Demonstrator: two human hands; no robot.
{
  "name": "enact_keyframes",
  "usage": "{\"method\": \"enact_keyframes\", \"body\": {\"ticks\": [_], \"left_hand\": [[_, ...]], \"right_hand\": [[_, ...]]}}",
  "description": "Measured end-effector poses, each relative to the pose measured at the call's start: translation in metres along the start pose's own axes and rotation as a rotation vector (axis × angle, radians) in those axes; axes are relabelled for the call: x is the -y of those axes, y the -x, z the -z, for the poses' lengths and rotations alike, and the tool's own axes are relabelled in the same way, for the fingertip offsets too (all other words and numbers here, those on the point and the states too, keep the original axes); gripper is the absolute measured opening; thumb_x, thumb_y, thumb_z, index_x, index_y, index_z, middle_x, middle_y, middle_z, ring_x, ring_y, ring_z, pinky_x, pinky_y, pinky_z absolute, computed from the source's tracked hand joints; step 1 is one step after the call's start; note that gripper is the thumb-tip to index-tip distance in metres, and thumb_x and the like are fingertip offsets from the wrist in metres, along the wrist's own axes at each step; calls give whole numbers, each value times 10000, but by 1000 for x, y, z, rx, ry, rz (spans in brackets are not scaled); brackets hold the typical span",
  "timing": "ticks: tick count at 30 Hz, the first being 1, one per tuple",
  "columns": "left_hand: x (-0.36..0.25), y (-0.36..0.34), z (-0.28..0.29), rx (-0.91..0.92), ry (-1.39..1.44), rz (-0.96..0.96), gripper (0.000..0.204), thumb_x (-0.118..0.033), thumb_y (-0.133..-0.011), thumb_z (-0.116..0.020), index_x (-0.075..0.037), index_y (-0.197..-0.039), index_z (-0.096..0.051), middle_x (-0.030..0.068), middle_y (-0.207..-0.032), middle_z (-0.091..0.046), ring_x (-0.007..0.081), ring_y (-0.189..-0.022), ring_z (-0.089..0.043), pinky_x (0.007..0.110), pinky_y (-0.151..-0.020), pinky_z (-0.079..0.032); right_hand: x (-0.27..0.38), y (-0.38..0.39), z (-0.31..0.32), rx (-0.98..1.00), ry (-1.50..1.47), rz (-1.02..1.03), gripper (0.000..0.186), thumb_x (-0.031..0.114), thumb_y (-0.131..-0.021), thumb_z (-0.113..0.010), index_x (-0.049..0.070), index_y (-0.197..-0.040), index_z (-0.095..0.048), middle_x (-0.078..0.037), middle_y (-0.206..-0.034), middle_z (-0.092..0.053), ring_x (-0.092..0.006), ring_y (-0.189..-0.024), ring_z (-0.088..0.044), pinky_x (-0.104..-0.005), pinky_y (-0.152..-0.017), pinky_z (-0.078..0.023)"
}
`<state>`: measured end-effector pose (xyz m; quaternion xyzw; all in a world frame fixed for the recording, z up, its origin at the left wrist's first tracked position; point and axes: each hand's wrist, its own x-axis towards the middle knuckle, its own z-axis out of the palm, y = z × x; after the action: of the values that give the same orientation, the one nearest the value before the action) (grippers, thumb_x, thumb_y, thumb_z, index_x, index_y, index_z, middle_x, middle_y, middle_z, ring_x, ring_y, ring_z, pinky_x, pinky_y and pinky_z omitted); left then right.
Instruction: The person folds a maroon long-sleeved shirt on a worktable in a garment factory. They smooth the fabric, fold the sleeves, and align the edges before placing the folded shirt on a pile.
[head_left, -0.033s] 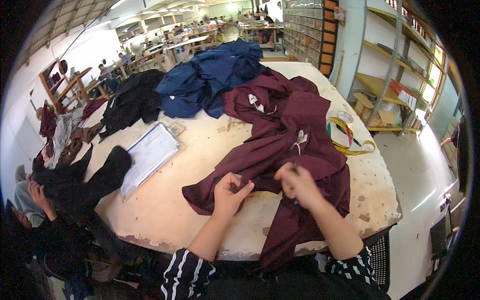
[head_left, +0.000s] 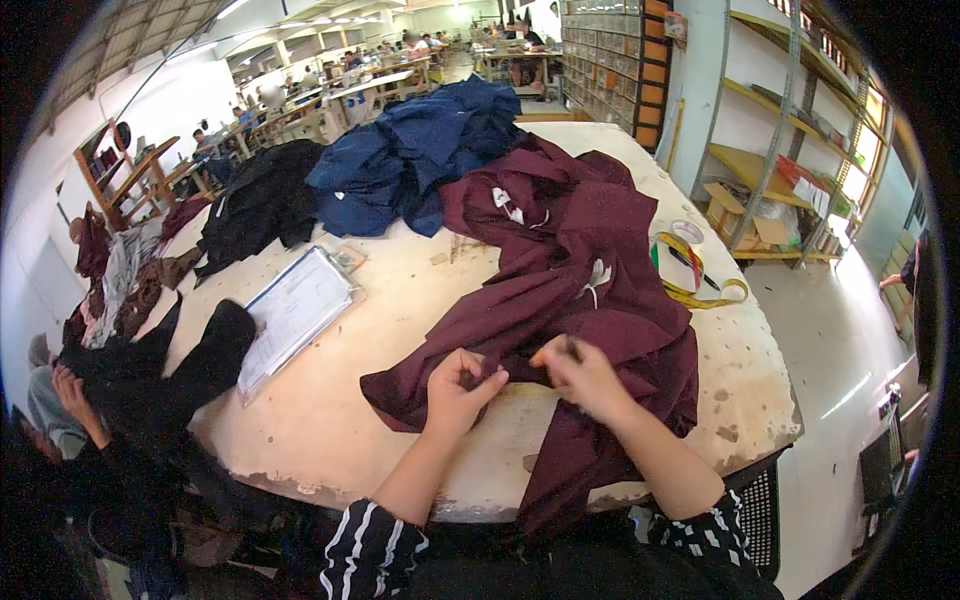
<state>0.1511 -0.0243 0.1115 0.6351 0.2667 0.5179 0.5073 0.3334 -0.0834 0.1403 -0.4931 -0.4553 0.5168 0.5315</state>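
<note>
A maroon garment [head_left: 590, 235] lies spread and crumpled over the table, one part hanging past the near edge. White tags or ties [head_left: 598, 280] show on it. My left hand [head_left: 460, 392] pinches the garment's edge between thumb and fingers. Just to its right, my right hand [head_left: 585, 378] is closed over the cloth, its fingers curled round something small and dark. Blur and the fingers hide what that is.
Navy garments [head_left: 400, 155] and black garments [head_left: 265, 195] are heaped behind. A clipboard with papers [head_left: 300, 310] lies left, a yellow tape measure [head_left: 710, 297] and tape roll [head_left: 687, 232] right. A co-worker's hand [head_left: 78, 400] holds black cloth at the left. Shelves [head_left: 770, 130] stand right.
My right hand has shifted slightly left, closer to my left hand. The left hand keeps its pinch on the maroon garment. The whole view has shifted a little.
</note>
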Motion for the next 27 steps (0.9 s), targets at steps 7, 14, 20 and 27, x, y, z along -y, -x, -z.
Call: {"method": "enact_keyframes", "body": {"ticks": [7, 14, 20, 27], "left_hand": [[-2, 6, -6, 199, -9, 133, 246, -58, -732, -729, -63, -806, -495, -26, -796, -529, 39, -745, -487, 190, -665, -412], [-15, 6, -6, 235, 113, 210, 168, -85, -783, -689, -51, -832, -531, -38, -754, -528, 41, -712, -477, 182, -650, -385], [-16, 9, -4, 283, 140, 238, 110, -90, -823, -655, -26, -831, -566, -18, -764, -569, 40, -704, -497, 190, -641, -399], [-14, 8, 2, 257, 136, 313, 92, -77, -849, -619, 13, -862, -609, -1, -781, -610, 37, -698, -513, 185, -636, -410]], "right_hand": [[-11, 6, -20, 38, 99, 129, 251, 145, -819, -658, 3, -1016, -593, -19, -872, -596, -68, -765, -524, -224, -697, -436], [-9, 10, -16, 33, 171, 83, 136, 112, -828, -645, 1, -901, -614, -7, -804, -608, -55, -731, -521, -213, -665, -425], [-9, 14, -21, 11, 3, 101, 143, 116, -870, -585, -11, -925, -624, -20, -817, -619, -65, -773, -536, -224, -703, -437], [-5, 7, -14, -85, -291, -77, 220, 185, -904, -525, -5, -992, -591, -2, -687, -536, -58, -459, -402, -200, -439, -307]]}}
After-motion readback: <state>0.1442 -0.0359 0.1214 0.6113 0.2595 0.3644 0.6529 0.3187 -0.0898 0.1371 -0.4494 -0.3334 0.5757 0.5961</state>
